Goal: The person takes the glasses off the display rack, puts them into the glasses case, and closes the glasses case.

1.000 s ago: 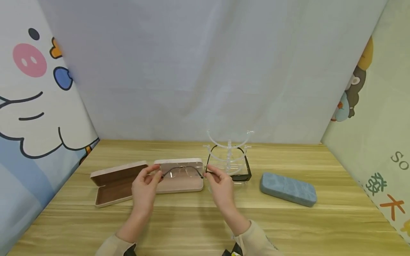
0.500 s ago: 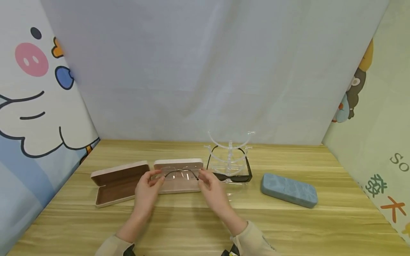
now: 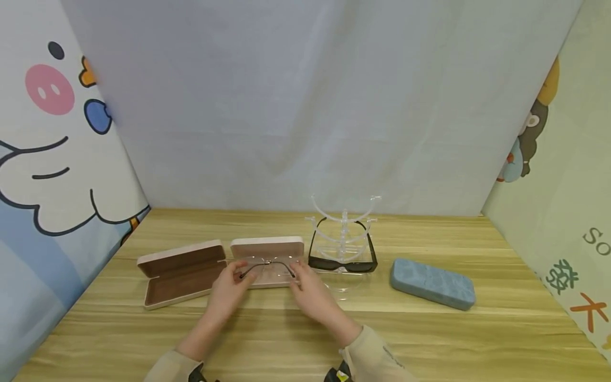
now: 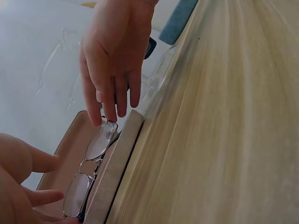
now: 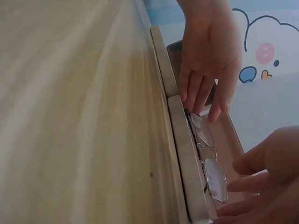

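**Wooden counter: spectacles lying in open case**

Wooden counter [image 3: 429, 339] carries everything. Nearest, left hand [image 3: 229, 289] and right hand [image 3: 307, 289], fingers extended, touch the ends of the thin-framed spectacles [image 3: 267, 265] lying in the open pink case [image 3: 267, 246]; contact points partly hidden. Beyond: clear stand [image 3: 343, 223] with dark glasses [image 3: 342, 261], faint; blue case [image 3: 431, 283] right.

Glasses [image 3: 267, 265]: thin metal frame, clear glossy lenses.
Open case [image 3: 267, 245]: matt beige shell, brown lining.
Table [image 3: 429, 339]: smooth wood-grain surface.
Stand [image 3: 345, 223]: clear glossy plastic.
Closed case [image 3: 432, 283]: blue, textured, matt.
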Tool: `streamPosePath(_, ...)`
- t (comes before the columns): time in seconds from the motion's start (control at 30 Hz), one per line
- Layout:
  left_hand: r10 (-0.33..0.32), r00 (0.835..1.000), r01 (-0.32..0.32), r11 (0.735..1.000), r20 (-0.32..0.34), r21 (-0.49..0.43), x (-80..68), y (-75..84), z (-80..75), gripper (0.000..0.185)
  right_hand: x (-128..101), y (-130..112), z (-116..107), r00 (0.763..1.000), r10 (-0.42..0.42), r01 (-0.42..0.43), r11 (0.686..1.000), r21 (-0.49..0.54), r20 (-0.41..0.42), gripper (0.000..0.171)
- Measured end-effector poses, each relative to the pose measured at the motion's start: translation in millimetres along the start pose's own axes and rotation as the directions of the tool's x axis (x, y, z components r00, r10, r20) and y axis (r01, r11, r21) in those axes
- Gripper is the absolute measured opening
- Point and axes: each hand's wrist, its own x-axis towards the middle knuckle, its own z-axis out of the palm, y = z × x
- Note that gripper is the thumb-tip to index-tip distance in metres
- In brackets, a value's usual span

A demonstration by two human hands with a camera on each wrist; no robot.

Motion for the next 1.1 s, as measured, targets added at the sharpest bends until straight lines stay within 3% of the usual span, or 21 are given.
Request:
streamPosePath(0.23,0.050,0.999,-0.049,0.997,-0.009,0.064,1.7,-2.7,2.8,0.045,1.7,1.5,1.9,0.998,0.062,-0.061,0.998,-0.008,0.027,0.044)
streamPosePath(0.43,0.110,0.994,-0.109,0.989,-0.003,0.103,1.6,-5.3,6.7,0.043,3.0,3.4,3.9,0.998,0.062,-0.061,0.997,-0.043,0.022,0.045)
streamPosePath(0.73,0.131,0.991,-0.127,0.966,-0.006,0.224,-1.2,-4.0,2.1,0.040,-1.1,3.6,6.0,1.000,0.020,-0.018,0.994,-0.105,0.016,0.043)
streamPosePath(1.1,0.116,0.993,-0.108,0.953,-0.010,0.281,-2.7,-3.8,-1.6,0.052,-12.1,-0.5,6.8,1.000,0.006,-0.006,0.998,-0.057,-0.005,0.047)
